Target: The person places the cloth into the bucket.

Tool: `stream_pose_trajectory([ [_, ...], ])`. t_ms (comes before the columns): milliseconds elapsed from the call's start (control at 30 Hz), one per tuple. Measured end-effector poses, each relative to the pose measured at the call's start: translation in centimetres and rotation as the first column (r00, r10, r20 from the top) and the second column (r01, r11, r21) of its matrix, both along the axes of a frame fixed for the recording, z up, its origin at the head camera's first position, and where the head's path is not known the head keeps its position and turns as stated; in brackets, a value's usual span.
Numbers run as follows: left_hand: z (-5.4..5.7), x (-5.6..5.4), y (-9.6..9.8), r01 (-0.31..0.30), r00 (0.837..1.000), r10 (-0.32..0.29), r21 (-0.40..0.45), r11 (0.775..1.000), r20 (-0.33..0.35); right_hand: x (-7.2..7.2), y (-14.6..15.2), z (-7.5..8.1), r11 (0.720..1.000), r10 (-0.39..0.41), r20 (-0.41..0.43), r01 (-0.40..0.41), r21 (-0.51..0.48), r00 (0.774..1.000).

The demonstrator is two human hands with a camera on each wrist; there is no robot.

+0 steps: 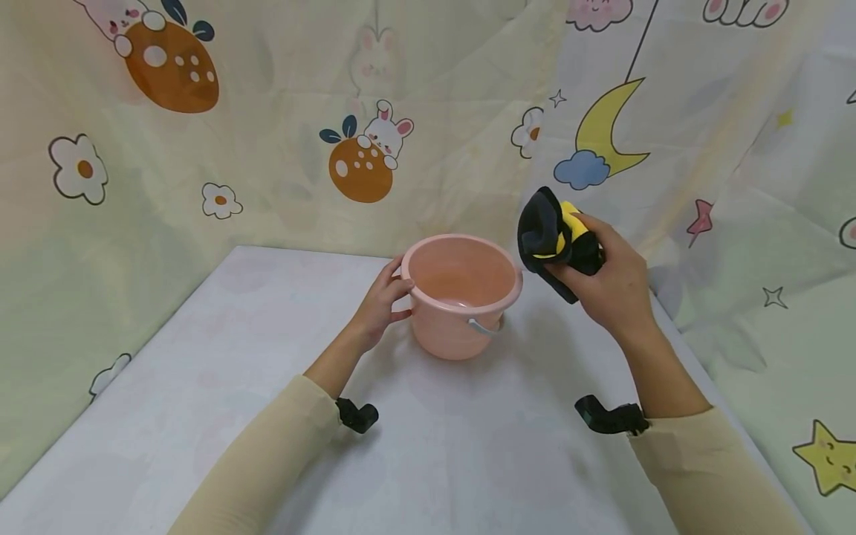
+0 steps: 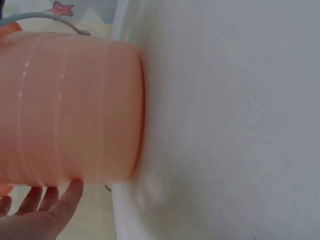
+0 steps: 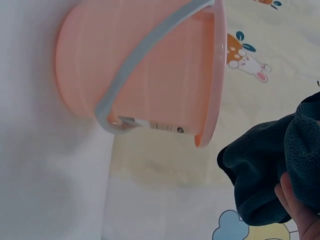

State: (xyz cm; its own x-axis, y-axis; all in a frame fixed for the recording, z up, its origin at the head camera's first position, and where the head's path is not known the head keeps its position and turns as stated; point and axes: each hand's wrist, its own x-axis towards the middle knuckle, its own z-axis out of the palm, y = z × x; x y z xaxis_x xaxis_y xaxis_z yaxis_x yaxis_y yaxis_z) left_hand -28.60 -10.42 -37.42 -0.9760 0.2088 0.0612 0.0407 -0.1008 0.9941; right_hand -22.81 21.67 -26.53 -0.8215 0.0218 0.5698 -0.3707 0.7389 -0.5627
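A pink plastic bucket [image 1: 451, 334] stands upright on the white table, its grey handle [image 3: 145, 50] hanging down at the side. At its left side my left hand [image 1: 381, 301] holds it by the rim, with fingertips [image 2: 75, 187] against the outer wall below. My right hand [image 1: 611, 271] grips a bunched cloth [image 1: 540, 227], dark with yellow parts, in the air right of the bucket and at about rim height or above. In the right wrist view the dark cloth [image 3: 265, 170] looks plush and sits apart from the rim. Part of the hand is cut off there.
The table [image 1: 167, 371] has a white surface, and its far edge lies close behind the bucket. Printed curtains [image 1: 267, 134] with rabbits, flowers and a moon hang behind and at both sides. A black strap mount [image 1: 357, 416] sits at each wrist.
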Motion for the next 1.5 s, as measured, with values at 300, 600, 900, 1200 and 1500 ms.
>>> stream_pose_trajectory([
  [300, 0.0, 0.0, 0.1, -0.003, 1.000, 0.003, -0.006, 1.000, 0.005, -0.6, -1.1, 0.7, 0.998, 0.065, -0.031, -0.065, -0.008, 0.997],
  [600, -0.1, 0.0, 0.0, -0.004, 1.000, 0.004, 0.002, 1.000, -0.001, -1.1, -2.3, 0.9, 0.990, 0.134, -0.024, -0.135, -0.029, 0.991],
  [900, -0.1, 0.1, 0.1, -0.017, 1.000, 0.017, 0.004, 1.000, 0.001, -1.3, -3.6, 0.8, 0.975, 0.217, 0.011, -0.216, -0.061, 0.976],
  [1200, -0.2, 0.2, 0.2, -0.023, 1.000, 0.023, 0.000, 1.000, 0.002, -2.0, -4.7, 0.2, 0.969, 0.243, 0.089, -0.237, -0.065, 0.966],
  [1500, -0.3, 0.1, 0.2, -0.023, 1.000, 0.023, -0.007, 1.000, 0.004, -2.3, -5.3, -0.7, 0.969, 0.246, 0.178, -0.242, -0.040, 0.953],
])
